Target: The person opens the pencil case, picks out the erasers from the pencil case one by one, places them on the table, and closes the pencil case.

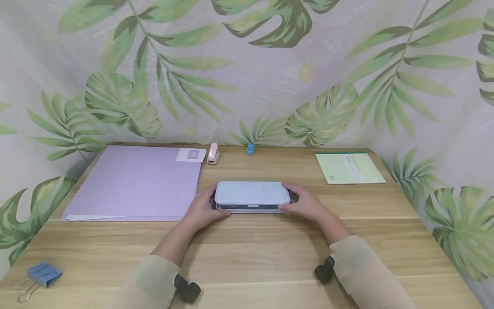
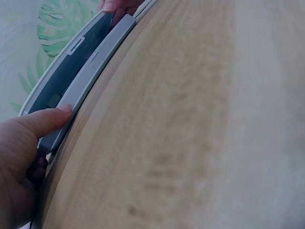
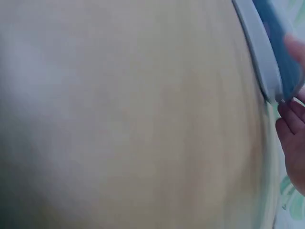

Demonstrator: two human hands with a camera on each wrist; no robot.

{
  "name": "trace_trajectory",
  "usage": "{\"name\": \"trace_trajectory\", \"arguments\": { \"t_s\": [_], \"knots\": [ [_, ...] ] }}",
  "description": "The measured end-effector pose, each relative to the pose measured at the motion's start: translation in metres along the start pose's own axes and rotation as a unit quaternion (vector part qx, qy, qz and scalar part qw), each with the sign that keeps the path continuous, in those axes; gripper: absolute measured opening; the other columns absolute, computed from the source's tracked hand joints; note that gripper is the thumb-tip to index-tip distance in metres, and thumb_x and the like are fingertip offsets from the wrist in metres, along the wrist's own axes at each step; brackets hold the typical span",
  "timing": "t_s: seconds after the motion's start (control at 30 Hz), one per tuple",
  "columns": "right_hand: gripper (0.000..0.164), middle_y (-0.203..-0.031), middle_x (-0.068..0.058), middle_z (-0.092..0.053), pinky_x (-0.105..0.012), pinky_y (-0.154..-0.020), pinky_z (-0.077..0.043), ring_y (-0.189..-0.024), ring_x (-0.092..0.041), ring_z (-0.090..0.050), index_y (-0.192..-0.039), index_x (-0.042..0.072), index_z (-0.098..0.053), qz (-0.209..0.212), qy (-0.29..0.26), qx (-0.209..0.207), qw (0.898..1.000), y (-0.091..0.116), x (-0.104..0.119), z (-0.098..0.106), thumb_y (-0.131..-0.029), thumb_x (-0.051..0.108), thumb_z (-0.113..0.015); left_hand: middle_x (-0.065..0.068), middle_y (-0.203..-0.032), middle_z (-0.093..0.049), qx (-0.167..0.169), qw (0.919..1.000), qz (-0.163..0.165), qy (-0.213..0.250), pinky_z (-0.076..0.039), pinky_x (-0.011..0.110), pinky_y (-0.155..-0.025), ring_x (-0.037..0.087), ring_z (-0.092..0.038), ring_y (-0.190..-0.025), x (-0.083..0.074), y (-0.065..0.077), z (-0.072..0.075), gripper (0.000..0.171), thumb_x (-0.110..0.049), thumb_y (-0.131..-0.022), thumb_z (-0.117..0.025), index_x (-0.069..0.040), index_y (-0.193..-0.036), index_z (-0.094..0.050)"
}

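A pale blue-white pencil case (image 1: 252,192) lies on the wooden table between both hands. A dark gap shows along its front, its lid standing slightly raised from the lower tray (image 2: 90,71). At its left end my left hand (image 1: 200,210) holds the case, thumb on the front edge of the tray and fingers behind. My right hand (image 1: 306,205) grips the right end, its thumb against the lid's front edge. In the right wrist view, only part of the case (image 3: 267,57) and that hand show at the right edge. What lies inside is hidden.
A lilac folder (image 1: 135,184) with papers lies left on the table (image 1: 247,266). Behind the case stand a pink stapler (image 1: 213,153) and a small blue object (image 1: 250,149). A green notebook (image 1: 349,168) lies back right, a blue binder clip (image 1: 44,274) front left.
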State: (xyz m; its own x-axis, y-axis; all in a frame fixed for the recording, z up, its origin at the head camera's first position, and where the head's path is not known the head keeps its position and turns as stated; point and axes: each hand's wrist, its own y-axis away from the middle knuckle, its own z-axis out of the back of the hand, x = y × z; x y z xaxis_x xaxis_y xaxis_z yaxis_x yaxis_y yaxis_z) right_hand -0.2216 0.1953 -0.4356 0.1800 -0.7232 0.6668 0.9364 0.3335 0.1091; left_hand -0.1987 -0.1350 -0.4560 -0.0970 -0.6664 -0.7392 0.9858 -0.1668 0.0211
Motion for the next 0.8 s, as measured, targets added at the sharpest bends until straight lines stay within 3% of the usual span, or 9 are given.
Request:
{"name": "trace_trajectory", "arguments": {
  "t_s": [0.2,0.43,0.63,0.8],
  "knots": [
    [0.082,-0.154,-0.014,-0.042,-0.051,-0.119,-0.027,-0.144,-0.037,-0.035,-0.147,0.010,-0.045,0.003,-0.026,-0.013,1.000,0.001,0.000,0.003,-0.080,0.042,-0.079,0.024,-0.151,-0.042,-0.008,0.9998,-0.014,0.008,-0.027,0.054,-0.118,0.041,-0.036,-0.142,0.002,-0.002,-0.001,0.105,-0.029,-0.071,-0.087,0.003,-0.152,-0.028],
    [0.049,-0.139,-0.007,-0.060,-0.049,-0.114,-0.037,-0.136,-0.032,-0.048,-0.123,0.012,-0.068,-0.011,-0.116,-0.098,0.988,0.002,0.007,0.005,-0.082,0.034,-0.079,0.023,-0.142,-0.052,-0.022,0.9986,-0.044,0.016,-0.032,0.054,-0.115,0.040,-0.045,-0.136,0.005,-0.002,-0.001,0.101,-0.027,-0.069,-0.088,-0.001,-0.150,-0.034],
    [0.035,-0.121,-0.015,-0.069,-0.048,-0.104,-0.047,-0.118,-0.033,-0.061,-0.117,0.005,-0.069,0.001,-0.126,-0.139,0.982,-0.001,0.015,0.010,-0.087,0.023,-0.074,0.024,-0.141,-0.053,-0.015,0.9989,-0.041,0.014,-0.032,0.051,-0.116,0.039,-0.045,-0.136,0.004,-0.002,-0.002,0.096,-0.028,-0.069,-0.088,0.002,-0.146,-0.040],
    [0.032,-0.119,-0.017,-0.068,-0.046,-0.100,-0.050,-0.114,-0.032,-0.063,-0.120,0.003,-0.066,0.010,-0.123,-0.150,0.981,-0.004,0.017,0.013,-0.094,0.022,-0.065,0.027,-0.144,-0.048,-0.016,0.9982,-0.057,-0.012,-0.032,0.052,-0.116,0.042,-0.043,-0.137,0.005,-0.002,-0.003,0.096,-0.030,-0.071,-0.086,0.007,-0.146,-0.037]
  ]
}}
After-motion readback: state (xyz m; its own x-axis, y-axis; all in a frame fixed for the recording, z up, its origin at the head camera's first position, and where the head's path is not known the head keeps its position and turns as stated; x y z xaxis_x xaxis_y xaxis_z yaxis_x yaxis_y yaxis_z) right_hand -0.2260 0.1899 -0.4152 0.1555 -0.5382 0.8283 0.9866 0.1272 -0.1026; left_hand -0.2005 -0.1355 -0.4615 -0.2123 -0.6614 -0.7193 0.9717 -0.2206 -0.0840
